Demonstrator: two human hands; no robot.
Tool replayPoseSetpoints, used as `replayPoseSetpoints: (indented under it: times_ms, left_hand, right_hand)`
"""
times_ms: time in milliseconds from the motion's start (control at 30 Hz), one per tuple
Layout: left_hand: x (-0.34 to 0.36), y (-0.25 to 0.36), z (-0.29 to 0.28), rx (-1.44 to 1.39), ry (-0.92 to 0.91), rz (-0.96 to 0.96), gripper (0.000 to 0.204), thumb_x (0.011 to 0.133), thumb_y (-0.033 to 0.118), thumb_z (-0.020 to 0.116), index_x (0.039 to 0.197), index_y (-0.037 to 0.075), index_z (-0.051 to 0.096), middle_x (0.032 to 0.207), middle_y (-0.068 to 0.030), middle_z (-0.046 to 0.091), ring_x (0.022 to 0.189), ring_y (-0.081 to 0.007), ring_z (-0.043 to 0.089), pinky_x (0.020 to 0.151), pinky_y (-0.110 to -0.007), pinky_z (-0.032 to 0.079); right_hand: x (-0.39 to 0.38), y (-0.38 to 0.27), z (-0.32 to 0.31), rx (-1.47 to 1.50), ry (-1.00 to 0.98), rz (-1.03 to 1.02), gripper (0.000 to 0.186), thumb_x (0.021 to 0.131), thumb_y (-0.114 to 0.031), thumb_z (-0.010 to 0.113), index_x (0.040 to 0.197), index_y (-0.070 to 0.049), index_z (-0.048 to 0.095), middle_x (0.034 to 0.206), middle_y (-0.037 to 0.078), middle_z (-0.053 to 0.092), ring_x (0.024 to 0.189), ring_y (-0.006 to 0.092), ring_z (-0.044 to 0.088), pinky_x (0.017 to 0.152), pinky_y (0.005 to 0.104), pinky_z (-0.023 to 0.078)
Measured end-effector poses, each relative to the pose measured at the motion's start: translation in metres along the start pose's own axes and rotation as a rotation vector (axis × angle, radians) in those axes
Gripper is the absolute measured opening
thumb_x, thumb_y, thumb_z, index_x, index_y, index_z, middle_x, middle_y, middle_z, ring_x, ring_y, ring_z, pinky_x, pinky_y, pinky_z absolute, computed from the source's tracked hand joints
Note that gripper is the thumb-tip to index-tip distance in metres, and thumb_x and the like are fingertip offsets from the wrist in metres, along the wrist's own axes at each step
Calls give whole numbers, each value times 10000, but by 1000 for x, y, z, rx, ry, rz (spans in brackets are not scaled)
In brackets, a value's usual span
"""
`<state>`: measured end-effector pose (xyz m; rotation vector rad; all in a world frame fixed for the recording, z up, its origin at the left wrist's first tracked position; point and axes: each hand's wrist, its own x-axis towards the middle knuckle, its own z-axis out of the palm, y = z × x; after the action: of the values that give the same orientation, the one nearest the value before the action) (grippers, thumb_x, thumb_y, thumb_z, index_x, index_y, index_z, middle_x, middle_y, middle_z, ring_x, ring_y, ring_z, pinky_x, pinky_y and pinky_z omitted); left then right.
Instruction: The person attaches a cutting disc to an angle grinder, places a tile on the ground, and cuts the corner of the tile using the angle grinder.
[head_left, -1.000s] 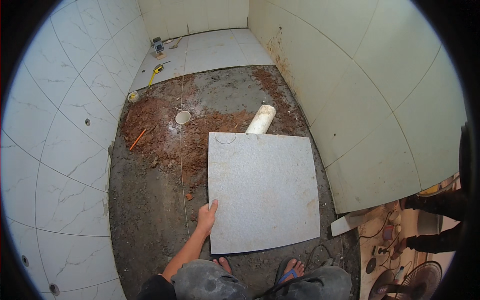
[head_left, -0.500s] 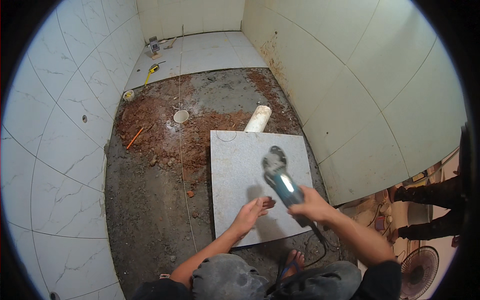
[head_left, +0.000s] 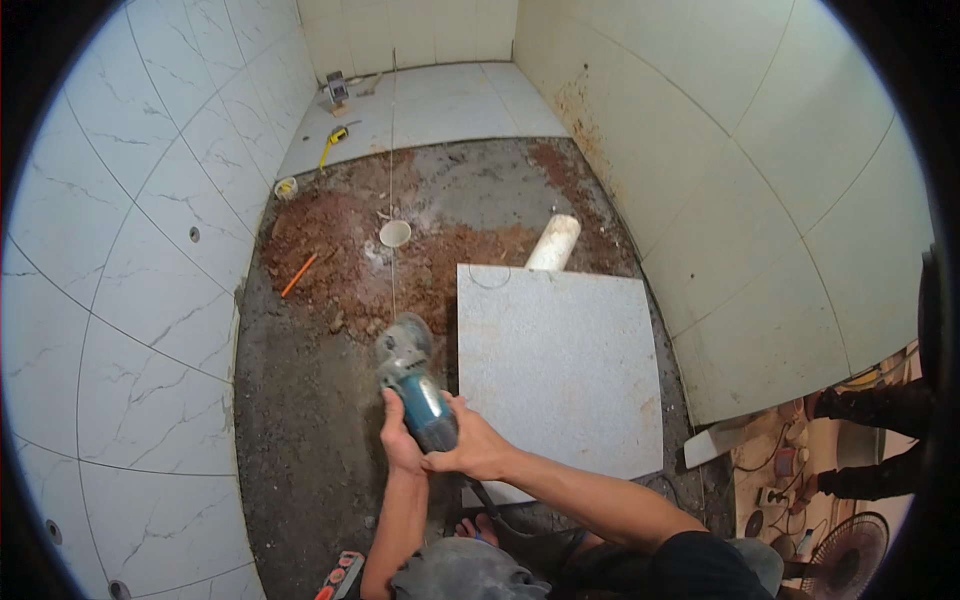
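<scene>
A teal angle grinder (head_left: 413, 380) hangs above the bare floor, just left of a large grey square tile (head_left: 558, 365). My right hand (head_left: 472, 448) grips its body from the right. My left hand (head_left: 398, 440) closes on it from the left and below. The grinder's disc guard points away from me, over the dark mortar. The tile lies flat, its far edge against a white pipe (head_left: 553, 243).
A round white drain opening (head_left: 395, 233) sits in reddish rubble, with an orange pencil (head_left: 298, 275) to its left. A yellow tape measure (head_left: 331, 140) lies on the far tiled floor. Tiled walls close both sides. At right, another person's dark sleeves (head_left: 870, 440), cables and a fan (head_left: 840, 555).
The grinder has swung from over the tile to its left edge. My left hand left the tile's surface and now grips the grinder together with the right hand.
</scene>
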<state>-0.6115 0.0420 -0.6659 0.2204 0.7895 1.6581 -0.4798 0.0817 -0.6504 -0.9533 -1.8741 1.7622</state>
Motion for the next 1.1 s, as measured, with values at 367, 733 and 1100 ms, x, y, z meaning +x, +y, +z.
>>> replayPoseSetpoints:
  times_ms: [367,733,1100]
  left_hand:
    - [31,29,0,272,107,-42,818,979,764,302,1248,44,581,1155,-127,682,1071,-287,675,948,-423,543]
    - [-1,-103,-57,1105,41,-75,496,996,267,647,1377,0,475,1298,-194,630,1189,-288,608,1013,-393,454]
    - [5,-108,-80,1260,20,-94,573,962,194,673,1411,-71,438,1353,-271,584,1256,-354,572,1058,-409,433]
  right_hand:
    - [40,-8,-6,142,39,-66,931,619,-313,874,1367,55,460,1134,222,623,1093,300,620,978,393,483]
    - [152,16,-83,-211,537,285,762,738,-295,805,1274,65,400,1157,303,663,1084,445,664,943,494,531]
    - [179,8,-70,-93,610,384,778,782,-298,780,1333,62,365,1298,276,585,1176,439,614,995,514,506]
